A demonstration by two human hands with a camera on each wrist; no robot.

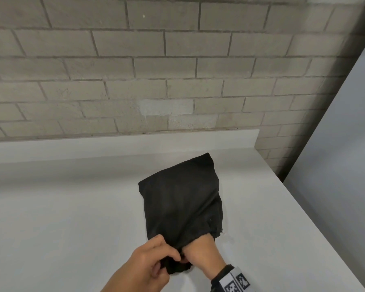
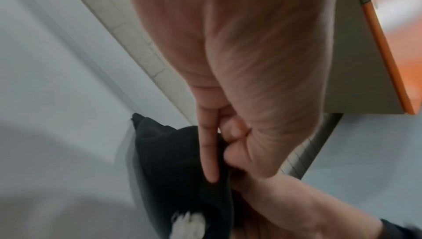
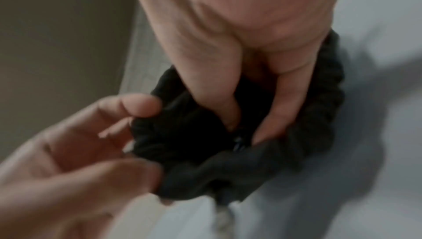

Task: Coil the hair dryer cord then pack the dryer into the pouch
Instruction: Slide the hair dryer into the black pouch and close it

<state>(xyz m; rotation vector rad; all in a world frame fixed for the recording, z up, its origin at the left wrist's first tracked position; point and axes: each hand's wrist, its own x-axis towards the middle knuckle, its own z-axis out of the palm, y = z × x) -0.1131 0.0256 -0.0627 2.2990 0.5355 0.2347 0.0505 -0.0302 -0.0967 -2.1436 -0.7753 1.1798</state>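
Observation:
A black fabric pouch (image 1: pixel 181 199) lies bulging on the white counter (image 1: pixel 72 207), its mouth toward me. My left hand (image 1: pixel 175 260) pinches the bunched rim of the mouth between thumb and fingers, with the index finger (image 2: pixel 209 152) straight along the cloth. My right hand (image 1: pixel 202 249) is pushed into the mouth, its fingers hidden inside in the head view. In the right wrist view, that hand's thumb and a finger (image 3: pixel 274 113) reach down into the opening of the pouch (image 3: pixel 228 170). What they hold is hidden. No hair dryer or cord shows.
A grey brick wall (image 1: pixel 135 70) rises behind the counter's raised back lip. The counter's right edge runs diagonally beside a grey panel (image 1: pixel 335 144). A pale, blurred drawstring end (image 3: pixel 222 215) hangs from the pouch mouth. An orange-edged board (image 2: pixel 388 53) appears in the left wrist view.

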